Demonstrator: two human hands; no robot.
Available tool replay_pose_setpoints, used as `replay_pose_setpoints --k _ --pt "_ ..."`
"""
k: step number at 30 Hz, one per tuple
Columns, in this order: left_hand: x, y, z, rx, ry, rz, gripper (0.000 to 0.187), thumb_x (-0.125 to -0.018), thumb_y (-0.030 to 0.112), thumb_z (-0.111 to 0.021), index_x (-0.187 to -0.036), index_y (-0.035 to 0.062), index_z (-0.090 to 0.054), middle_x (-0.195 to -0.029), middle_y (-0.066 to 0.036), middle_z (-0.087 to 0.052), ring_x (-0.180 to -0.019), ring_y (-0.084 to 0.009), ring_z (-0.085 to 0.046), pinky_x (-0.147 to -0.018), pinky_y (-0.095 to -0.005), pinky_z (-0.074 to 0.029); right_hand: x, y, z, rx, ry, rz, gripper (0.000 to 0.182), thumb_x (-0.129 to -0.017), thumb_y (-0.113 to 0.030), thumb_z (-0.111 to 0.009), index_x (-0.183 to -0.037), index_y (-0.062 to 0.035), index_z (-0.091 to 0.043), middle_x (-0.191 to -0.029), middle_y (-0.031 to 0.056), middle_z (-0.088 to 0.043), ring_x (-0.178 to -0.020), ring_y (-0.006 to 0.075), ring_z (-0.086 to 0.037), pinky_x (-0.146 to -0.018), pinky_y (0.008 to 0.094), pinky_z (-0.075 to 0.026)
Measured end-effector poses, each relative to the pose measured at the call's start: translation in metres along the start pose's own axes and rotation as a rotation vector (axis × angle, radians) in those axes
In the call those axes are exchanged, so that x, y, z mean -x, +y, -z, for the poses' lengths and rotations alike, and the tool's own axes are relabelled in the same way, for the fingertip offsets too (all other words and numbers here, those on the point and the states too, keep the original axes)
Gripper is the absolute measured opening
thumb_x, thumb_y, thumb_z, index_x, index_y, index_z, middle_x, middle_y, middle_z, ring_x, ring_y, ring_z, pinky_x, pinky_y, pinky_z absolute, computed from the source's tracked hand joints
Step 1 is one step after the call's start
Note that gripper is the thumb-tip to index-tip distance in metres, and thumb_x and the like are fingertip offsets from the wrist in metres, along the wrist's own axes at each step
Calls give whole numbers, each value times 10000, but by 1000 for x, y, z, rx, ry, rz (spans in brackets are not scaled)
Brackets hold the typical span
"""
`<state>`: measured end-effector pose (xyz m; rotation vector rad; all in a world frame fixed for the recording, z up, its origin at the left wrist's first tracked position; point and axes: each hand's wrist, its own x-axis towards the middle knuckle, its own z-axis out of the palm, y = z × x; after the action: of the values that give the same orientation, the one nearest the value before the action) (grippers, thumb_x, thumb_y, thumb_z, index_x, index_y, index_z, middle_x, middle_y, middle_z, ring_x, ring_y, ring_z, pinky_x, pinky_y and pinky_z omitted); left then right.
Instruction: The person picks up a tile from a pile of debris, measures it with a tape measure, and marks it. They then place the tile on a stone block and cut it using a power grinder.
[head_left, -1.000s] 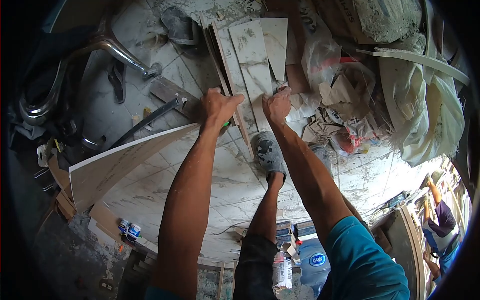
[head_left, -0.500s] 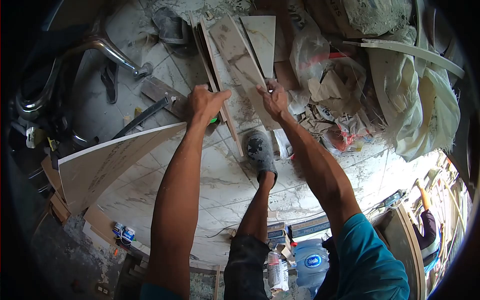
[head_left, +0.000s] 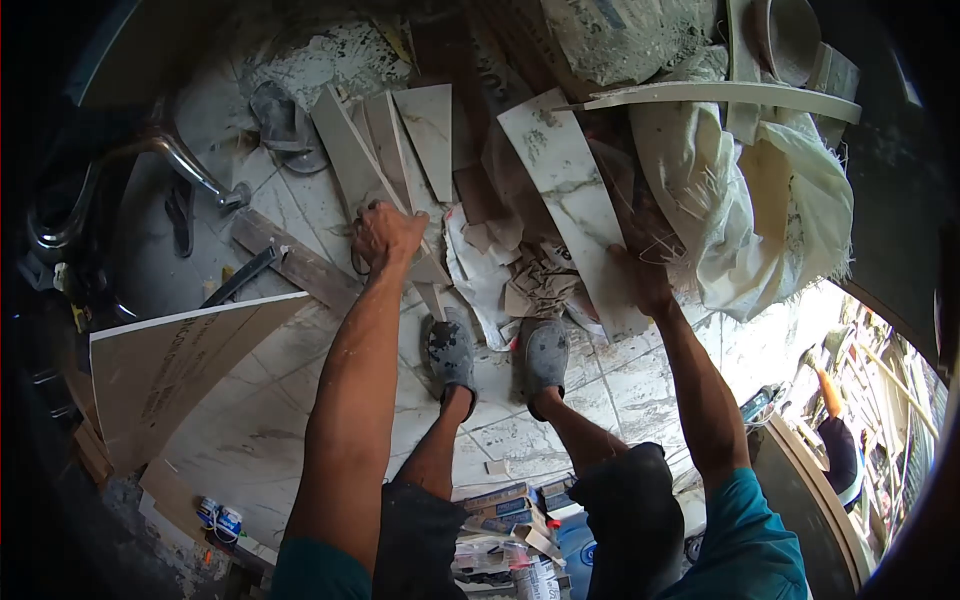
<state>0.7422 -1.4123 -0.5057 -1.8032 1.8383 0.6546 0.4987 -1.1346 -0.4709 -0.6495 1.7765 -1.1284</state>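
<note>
My right hand (head_left: 643, 282) grips the lower right edge of a long, marble-patterned tile strip (head_left: 562, 185), which slants over crumpled paper. My left hand (head_left: 388, 236) is closed at the edge of several narrow tile strips (head_left: 352, 150), its fingertips partly hidden. Beside these strips, a wedge-shaped tile piece (head_left: 430, 135) lies on the floor. Torn brown paper (head_left: 540, 283) fills the gap between my hands, just beyond my clogs (head_left: 546, 352).
A large tile (head_left: 180, 365) leans at left near a chrome tube frame (head_left: 195, 170). White woven sacks (head_left: 740, 220) stand at right under a curved strip (head_left: 720, 95). Boxes (head_left: 500, 508) lie behind my feet. Another person's arm (head_left: 832, 395) shows at far right.
My right hand has moved right with a tile strip, away from the other strips. My left hand has come onto the remaining strips. Both feet now show, and the view has shifted.
</note>
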Motion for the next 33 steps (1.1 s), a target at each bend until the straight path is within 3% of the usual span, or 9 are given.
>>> replay_pose_setpoints --k 3,7,9,14,22,26,30,32,33 --pt "-8 14 -37 -56 187 -16 651 -672 422 -783 -1119 -14 -601 -1122 -168 -564 -1034 -334 -615 -802 -411 -548 12 98 54 259 -43 109 296 -958 -166 -563 -1208 -9 -589 -1026 45 -616 -909 132 -551 -800 301 -457" --pt "0 25 -46 -102 310 23 725 -669 415 -804 -1170 -36 -537 -1115 -149 -515 -995 -307 -614 -800 -388 -550 3 79 59 458 -31 23 348 -964 -174 -551 -1271 -10 -555 -1130 70 -606 -991 161 -553 -864 315 -458" --pt "-6 24 -58 -129 360 47 716 -669 403 -802 -1177 -24 -534 -1129 -139 -487 -976 -295 -605 -792 -382 -549 -1 48 46 569 -22 27 448 -930 -227 -579 -1352 -85 -534 -1323 152 -557 -1081 243 -592 -903 357 -486" --pt "-9 27 -68 -106 384 36 715 -674 378 -796 -1199 -21 -520 -1132 -134 -482 -974 -289 -597 -801 -392 -540 9 165 47 372 -6 -68 436 -943 -270 -585 -1300 -23 -544 -1267 133 -565 -1090 203 -538 -932 342 -447" --pt "-10 20 -88 3 461 -18 834 -694 358 -801 -1341 12 -402 -1211 -150 -464 -1052 -314 -573 -838 -424 -533 0 148 56 533 -7 241 417 -953 -256 -555 -1263 23 -561 -1129 122 -637 -973 204 -583 -872 347 -467" --pt "-12 16 -82 68 394 -30 865 -680 340 -816 -1383 72 -389 -1241 -176 -447 -1097 -348 -557 -858 -429 -527 9 102 42 149 15 17 439 -934 -261 -574 -1253 39 -563 -1077 124 -658 -929 199 -603 -828 339 -482" --pt "-11 17 -67 236 318 -24 851 -686 322 -814 -1386 72 -399 -1258 -182 -454 -1127 -357 -544 -896 -461 -506 4 105 41 215 -18 -151 470 -902 -302 -597 -1242 22 -576 -1076 167 -671 -971 243 -632 -849 360 -481" --pt "-21 20 -58 329 280 -21 843 -684 316 -816 -1386 75 -416 -1271 -189 -469 -1139 -349 -540 -908 -472 -500 20 67 26 161 34 220 485 -881 -319 -626 -1211 35 -597 -995 162 -684 -868 234 -644 -781 360 -498" --pt "-33 20 -54 428 187 -80 843 -674 293 -824 -1389 78 -432 -1275 -191 -498 -1114 -328 -561 -914 -464 -495 29 67 23 161 47 209 485 -881 -319 -626 -1211 35 -597 -995 162 -684 -868 234 -644 -781 360 -498"
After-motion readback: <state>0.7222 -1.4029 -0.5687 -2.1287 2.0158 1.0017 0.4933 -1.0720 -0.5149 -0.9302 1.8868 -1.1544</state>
